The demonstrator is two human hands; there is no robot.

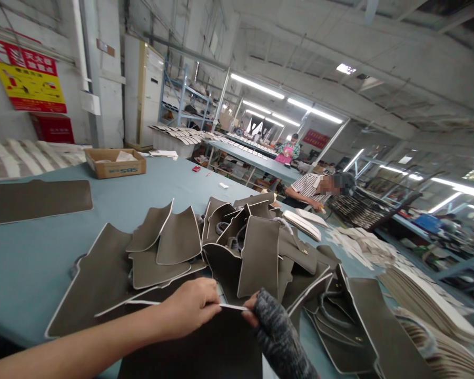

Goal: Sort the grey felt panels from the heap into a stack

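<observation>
My bare left hand (195, 305) is closed, thumb and fingers pinching the white edge of a dark leather-like panel (205, 347). To its right, my right hand (266, 316), in a grey knitted fingerless glove, pinches the same edge. A short white stretch of that edge shows between the hands, and the panel hangs below them towards me. Just beyond lies a heap of olive-brown panels (179, 237) with pale cut edges, overlapping and partly folded. Several seem joined into bag-like pieces (335, 326) with grey padded loops.
On the blue-green table (158, 184) are an open cardboard box (116, 164) and a flat brown panel (35, 200). Stacked pale-edged pieces (430, 305) stand at the right. A co-worker in a striped shirt (310, 184) leans at the far side; another person (288, 151) is farther back.
</observation>
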